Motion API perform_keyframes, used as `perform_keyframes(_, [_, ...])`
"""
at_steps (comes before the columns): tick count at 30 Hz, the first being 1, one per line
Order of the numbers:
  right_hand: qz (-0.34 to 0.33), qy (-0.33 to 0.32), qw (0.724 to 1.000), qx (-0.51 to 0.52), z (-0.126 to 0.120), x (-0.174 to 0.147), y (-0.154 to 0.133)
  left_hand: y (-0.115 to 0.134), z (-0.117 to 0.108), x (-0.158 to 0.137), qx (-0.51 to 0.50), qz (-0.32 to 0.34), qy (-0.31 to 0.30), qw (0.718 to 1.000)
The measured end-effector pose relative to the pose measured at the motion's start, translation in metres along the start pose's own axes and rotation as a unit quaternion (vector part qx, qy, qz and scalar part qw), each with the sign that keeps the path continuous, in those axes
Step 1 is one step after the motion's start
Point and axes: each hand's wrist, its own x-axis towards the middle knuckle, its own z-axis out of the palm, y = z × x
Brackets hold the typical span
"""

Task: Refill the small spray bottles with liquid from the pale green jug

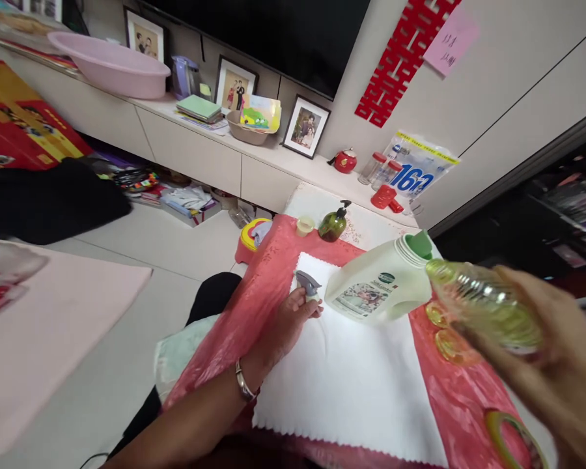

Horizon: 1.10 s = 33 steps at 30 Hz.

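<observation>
My right grip (561,355) is holding a yellowish bottle (486,303), neck tilted toward the opening of the white jug (371,283); blur is hiding whether they're touching. Left of the jug, my left grip (288,322) is pinching a grey-topped piece (308,283). The jug's mouth is already standing open; whether liquid is passing, or how much is left, I cannot tell. Beyond the jug, a green pump bottle (333,225) is standing on the bench (371,229).

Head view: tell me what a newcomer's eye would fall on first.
The pale jug on the white sheet, right of centre, probably catches the eye first. Next comes the blurred yellow-green bottle in the right hand, its end close to the jug's top. Beyond, the red cutout stands out right of the black screen.
</observation>
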Motion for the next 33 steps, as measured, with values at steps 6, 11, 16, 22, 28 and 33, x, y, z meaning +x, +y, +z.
perform_keyframes(6, [0.084, -0.019, 0.986, 0.143, 0.069, -0.058, -0.044, 0.047, -0.001, -0.012, -0.089, 0.061, 0.055, 0.993])
perform_keyframes(11, [0.147, -0.001, 0.962, 0.231, 0.114, -0.073, -0.06, 0.105, -0.013, -0.015, -0.157, 0.151, 0.127, 0.968])
perform_keyframes(16, [0.159, -0.007, 0.938, 0.308, 0.143, -0.083, -0.086, 0.129, -0.018, -0.025, -0.159, 0.197, 0.159, 0.954])
perform_keyframes(22, [0.173, 0.014, 0.922, 0.346, 0.155, -0.091, -0.098, 0.12, 0.005, -0.035, -0.116, 0.194, 0.105, 0.968])
perform_keyframes(28, [0.192, 0.036, 0.904, 0.381, 0.155, -0.093, -0.099, 0.111, 0.029, -0.038, -0.073, 0.214, 0.064, 0.972])
perform_keyframes(33, [0.203, 0.0, 0.883, 0.423, 0.164, -0.098, -0.1, 0.104, 0.036, -0.039, -0.013, 0.236, 0.038, 0.971])
